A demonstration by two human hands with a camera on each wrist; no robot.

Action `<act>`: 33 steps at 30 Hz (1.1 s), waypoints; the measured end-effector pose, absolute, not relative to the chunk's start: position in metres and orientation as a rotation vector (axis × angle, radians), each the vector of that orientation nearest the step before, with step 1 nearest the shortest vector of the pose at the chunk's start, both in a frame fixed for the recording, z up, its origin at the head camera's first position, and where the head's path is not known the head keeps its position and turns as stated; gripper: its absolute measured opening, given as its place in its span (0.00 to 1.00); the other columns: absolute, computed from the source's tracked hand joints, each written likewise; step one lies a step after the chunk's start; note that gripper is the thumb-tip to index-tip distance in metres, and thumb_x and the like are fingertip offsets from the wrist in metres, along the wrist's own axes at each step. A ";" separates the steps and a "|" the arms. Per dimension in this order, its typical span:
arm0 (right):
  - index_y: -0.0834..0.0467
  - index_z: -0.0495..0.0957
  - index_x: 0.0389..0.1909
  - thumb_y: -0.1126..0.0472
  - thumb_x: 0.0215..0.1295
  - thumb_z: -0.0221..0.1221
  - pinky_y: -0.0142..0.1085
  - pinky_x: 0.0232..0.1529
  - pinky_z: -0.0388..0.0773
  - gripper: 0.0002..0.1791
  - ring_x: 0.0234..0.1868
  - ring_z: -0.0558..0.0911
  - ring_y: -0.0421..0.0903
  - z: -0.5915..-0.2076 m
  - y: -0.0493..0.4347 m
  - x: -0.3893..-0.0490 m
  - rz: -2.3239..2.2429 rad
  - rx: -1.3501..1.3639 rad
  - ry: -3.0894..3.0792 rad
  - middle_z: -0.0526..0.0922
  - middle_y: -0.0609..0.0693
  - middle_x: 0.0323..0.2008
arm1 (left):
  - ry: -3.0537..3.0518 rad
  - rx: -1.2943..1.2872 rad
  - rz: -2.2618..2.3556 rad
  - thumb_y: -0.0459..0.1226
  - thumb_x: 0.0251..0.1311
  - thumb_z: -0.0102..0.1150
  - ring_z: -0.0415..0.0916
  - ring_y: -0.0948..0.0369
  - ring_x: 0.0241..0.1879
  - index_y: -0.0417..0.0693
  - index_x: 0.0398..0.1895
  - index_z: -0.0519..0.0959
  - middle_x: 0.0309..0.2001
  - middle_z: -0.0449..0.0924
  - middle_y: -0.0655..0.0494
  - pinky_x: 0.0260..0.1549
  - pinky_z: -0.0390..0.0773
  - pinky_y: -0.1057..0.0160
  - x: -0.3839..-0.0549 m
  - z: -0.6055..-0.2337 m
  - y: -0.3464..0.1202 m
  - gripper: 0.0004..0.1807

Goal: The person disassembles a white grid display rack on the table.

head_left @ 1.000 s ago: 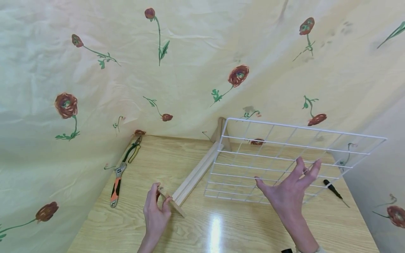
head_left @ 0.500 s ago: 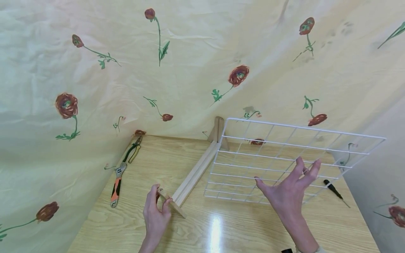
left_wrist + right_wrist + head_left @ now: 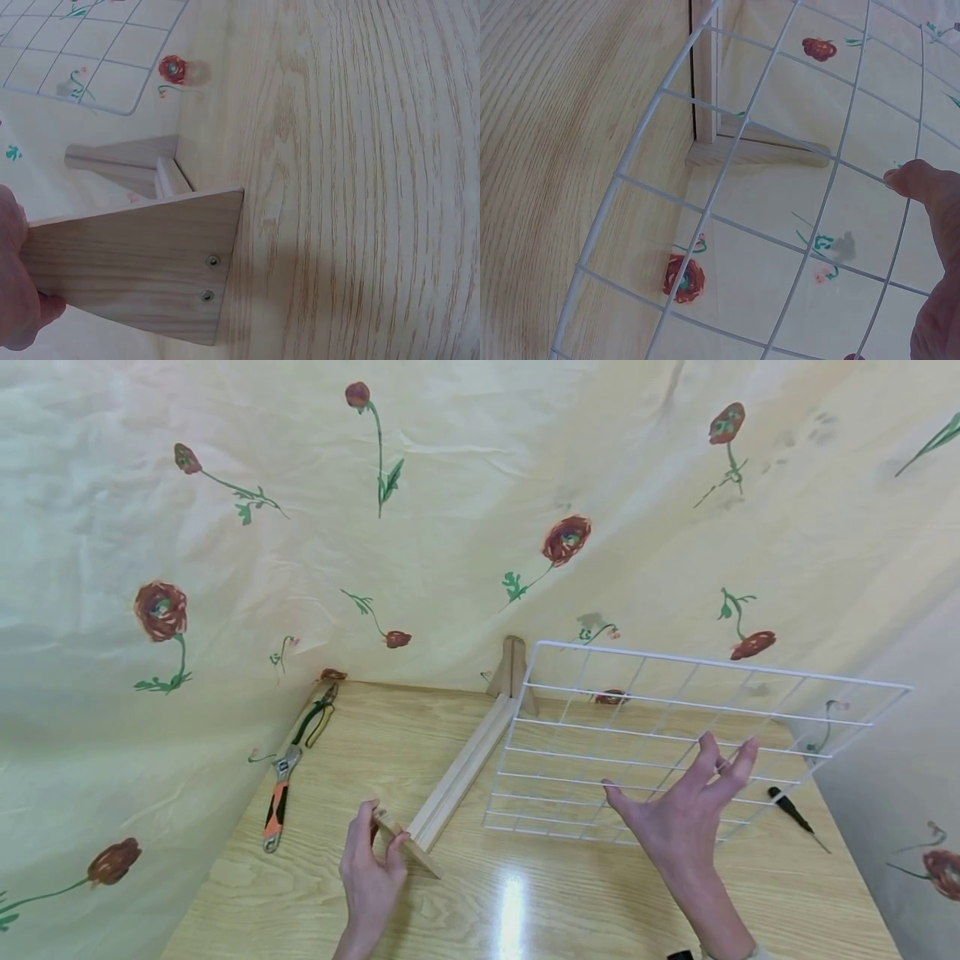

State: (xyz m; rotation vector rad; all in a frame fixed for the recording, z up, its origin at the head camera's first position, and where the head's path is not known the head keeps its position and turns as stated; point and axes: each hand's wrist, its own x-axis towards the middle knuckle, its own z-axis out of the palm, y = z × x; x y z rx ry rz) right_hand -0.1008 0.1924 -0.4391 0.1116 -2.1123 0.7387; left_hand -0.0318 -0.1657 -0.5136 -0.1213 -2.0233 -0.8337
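A wooden stand lies on the table, made of a grooved wooden bar (image 3: pixel 465 772) between two tapered end pieces. My left hand (image 3: pixel 371 868) pinches the near end piece (image 3: pixel 416 850) by its narrow end; in the left wrist view two metal fasteners show on that end piece (image 3: pixel 142 266). The far end piece (image 3: pixel 512 672) stands by the cloth backdrop. To the right, my right hand (image 3: pixel 682 818) grips a white wire grid panel (image 3: pixel 585 718) with fingers through its openings. The panel (image 3: pixel 757 240) is tilted, its left edge beside the bar; whether they touch I cannot tell.
At the table's left edge lie an adjustable wrench (image 3: pixel 277 797) with orange-black handle and pliers (image 3: pixel 313 718). A screwdriver (image 3: pixel 797 817) lies on the right. A small black object (image 3: pixel 680 955) shows at the bottom edge. Flowered cloth (image 3: pixel 450 568) closes off the back and sides.
The far end of the wooden stand has swung slightly left, as my left hand keeps its hold on the near end piece. The grid panel and right hand have shifted very slightly left.
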 end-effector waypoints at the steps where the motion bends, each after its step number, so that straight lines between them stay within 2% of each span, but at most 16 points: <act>1: 0.70 0.52 0.69 0.47 0.26 0.78 0.69 0.42 0.77 0.69 0.67 0.60 0.71 -0.439 0.192 -0.101 0.739 0.114 -2.111 0.34 0.70 0.74 | -2.022 -0.121 -0.834 0.56 0.68 0.52 0.81 0.47 0.37 0.29 0.55 0.73 0.39 0.79 0.41 0.29 0.85 0.49 -0.032 -0.514 -0.166 0.35; 8: 0.70 0.51 0.70 0.48 0.27 0.78 0.68 0.43 0.76 0.69 0.65 0.63 0.71 -0.440 0.191 -0.101 0.759 0.126 -2.110 0.33 0.69 0.74 | -2.022 -0.116 -0.825 0.55 0.68 0.54 0.81 0.47 0.37 0.28 0.55 0.73 0.39 0.79 0.41 0.29 0.85 0.49 -0.030 -0.514 -0.165 0.35; 12: 0.70 0.52 0.69 0.48 0.26 0.78 0.69 0.43 0.76 0.69 0.70 0.56 0.69 -0.440 0.191 -0.101 0.755 0.119 -2.118 0.33 0.69 0.74 | -2.034 -0.105 -0.839 0.55 0.67 0.54 0.81 0.45 0.38 0.28 0.55 0.73 0.40 0.79 0.39 0.30 0.85 0.49 -0.028 -0.514 -0.165 0.35; 16: 0.70 0.52 0.70 0.48 0.26 0.78 0.69 0.42 0.77 0.69 0.72 0.54 0.67 -0.440 0.191 -0.100 0.756 0.113 -2.123 0.33 0.69 0.74 | -2.040 -0.099 -0.840 0.55 0.68 0.54 0.81 0.45 0.37 0.28 0.55 0.72 0.39 0.78 0.39 0.30 0.85 0.48 -0.026 -0.513 -0.165 0.35; 23: 0.70 0.51 0.71 0.45 0.28 0.76 0.68 0.44 0.76 0.69 0.70 0.56 0.69 -0.441 0.191 -0.101 0.753 0.121 -2.120 0.33 0.69 0.74 | -2.009 -0.097 -0.794 0.55 0.68 0.55 0.80 0.47 0.34 0.28 0.54 0.73 0.36 0.78 0.41 0.26 0.85 0.49 -0.026 -0.515 -0.164 0.34; 30: 0.69 0.50 0.71 0.40 0.32 0.71 0.67 0.50 0.73 0.67 0.62 0.65 0.71 -0.443 0.189 -0.102 0.757 0.147 -2.104 0.33 0.69 0.73 | -2.014 -0.078 -0.798 0.55 0.68 0.54 0.80 0.47 0.35 0.29 0.53 0.73 0.36 0.77 0.42 0.28 0.85 0.49 -0.025 -0.516 -0.163 0.34; 33: 0.69 0.50 0.71 0.39 0.33 0.70 0.67 0.51 0.73 0.67 0.62 0.64 0.72 -0.443 0.189 -0.103 0.754 0.146 -2.104 0.33 0.70 0.73 | -2.014 -0.074 -0.790 0.55 0.69 0.54 0.80 0.48 0.34 0.29 0.53 0.73 0.36 0.77 0.42 0.28 0.85 0.48 -0.025 -0.516 -0.163 0.34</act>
